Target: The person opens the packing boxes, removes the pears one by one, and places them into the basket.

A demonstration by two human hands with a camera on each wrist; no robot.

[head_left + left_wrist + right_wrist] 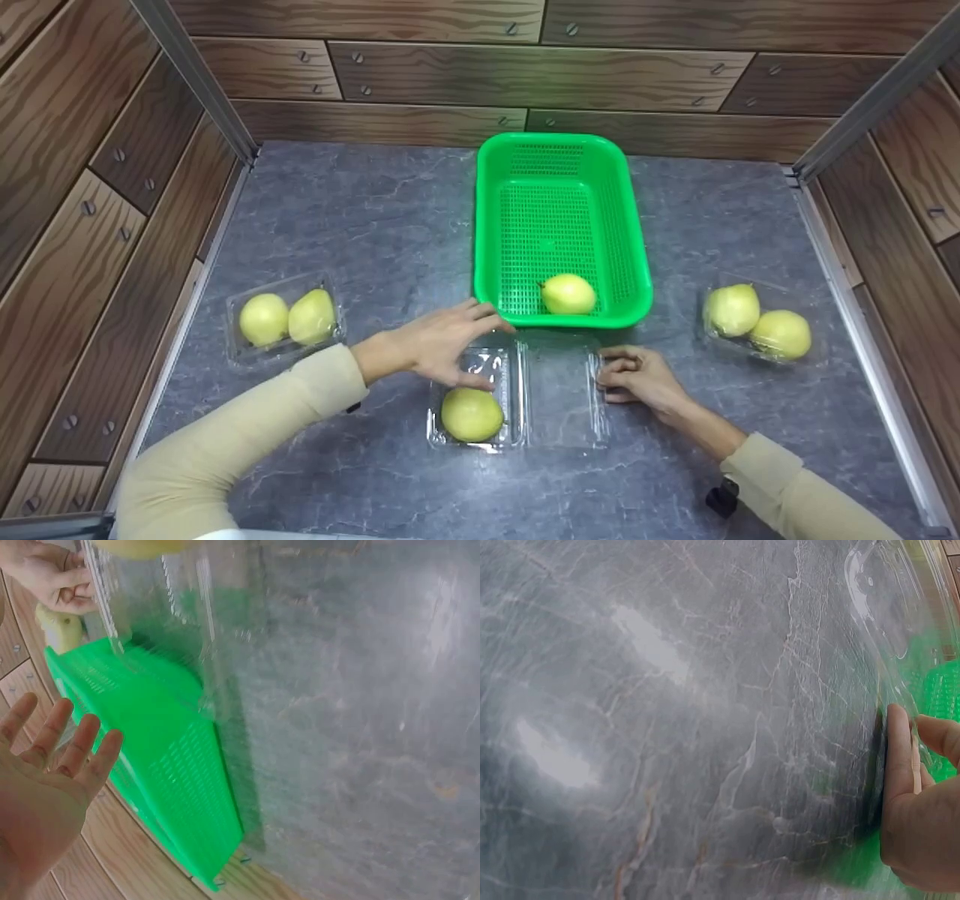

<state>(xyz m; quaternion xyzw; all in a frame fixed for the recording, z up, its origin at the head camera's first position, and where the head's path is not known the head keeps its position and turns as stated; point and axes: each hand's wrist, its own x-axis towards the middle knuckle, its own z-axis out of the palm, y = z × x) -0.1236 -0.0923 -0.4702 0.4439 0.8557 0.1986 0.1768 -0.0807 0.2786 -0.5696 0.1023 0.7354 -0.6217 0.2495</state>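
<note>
A clear plastic clamshell box (517, 441) lies opened out on the table in front of the basket. One yellow-green pear (472, 414) sits in its left half, near the front. Over that half hovers my left hand (454, 345), with thumb and fingers apart and nothing between them; the left wrist view shows its fingers (90, 746) extended. At the far right edge of the clear lid (562, 397), my right hand (641, 379) pinches the plastic between thumb and fingers, as the right wrist view also shows. Another pear (570, 294) lies in the green basket (639, 270).
To the left stands a clear box (232, 349) with two pears; a similar box (817, 352) with two pears stands to the right. Wood-patterned walls (465, 71) enclose the grey marbled table (360, 217) at the back and both sides.
</note>
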